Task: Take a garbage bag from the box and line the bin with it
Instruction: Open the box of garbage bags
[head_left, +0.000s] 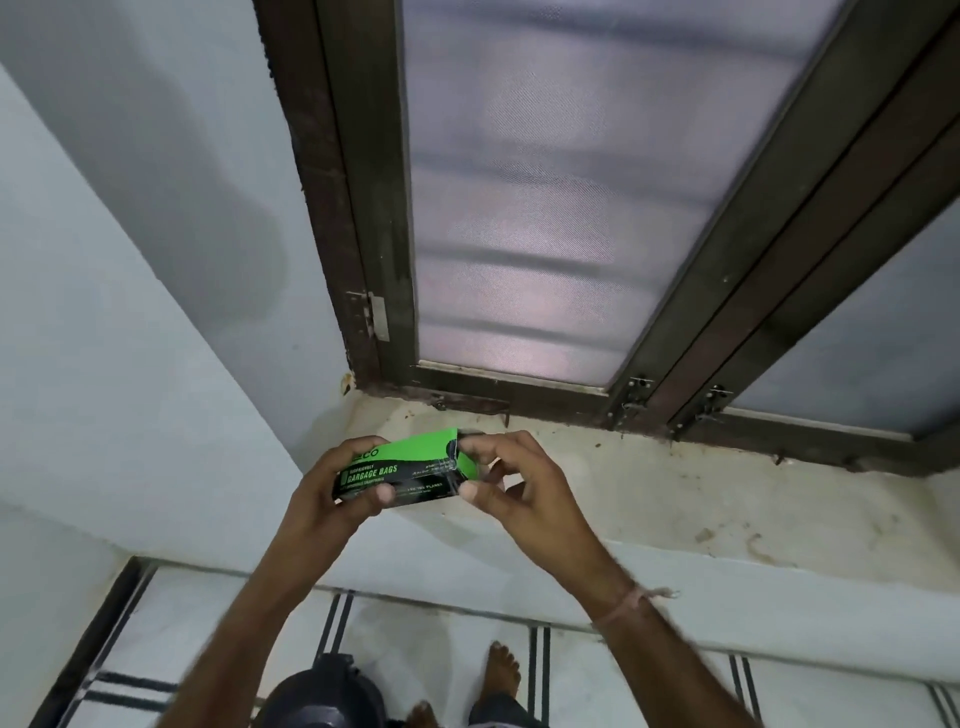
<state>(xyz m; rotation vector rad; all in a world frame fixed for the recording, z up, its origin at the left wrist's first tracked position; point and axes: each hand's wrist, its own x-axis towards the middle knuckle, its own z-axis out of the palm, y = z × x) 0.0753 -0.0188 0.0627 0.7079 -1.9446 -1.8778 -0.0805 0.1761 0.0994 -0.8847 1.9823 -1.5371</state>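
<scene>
A green and black box of garbage bags (410, 470) is held up in front of a window sill. My left hand (332, 480) grips the box's left end, thumb on its front face. At the box's right end my right hand (511, 478) pinches the end flap between fingertips and thumb. No bag shows outside the box. A dark round bin (324, 696) stands on the floor below, between my forearms, with only its top visible at the frame's bottom edge.
A stained stone window sill (675, 499) runs behind the hands, below a brown-framed window with mesh (571, 208). A grey wall corner is at the left. My bare feet (501, 670) stand on white floor tiles with dark stripes, right of the bin.
</scene>
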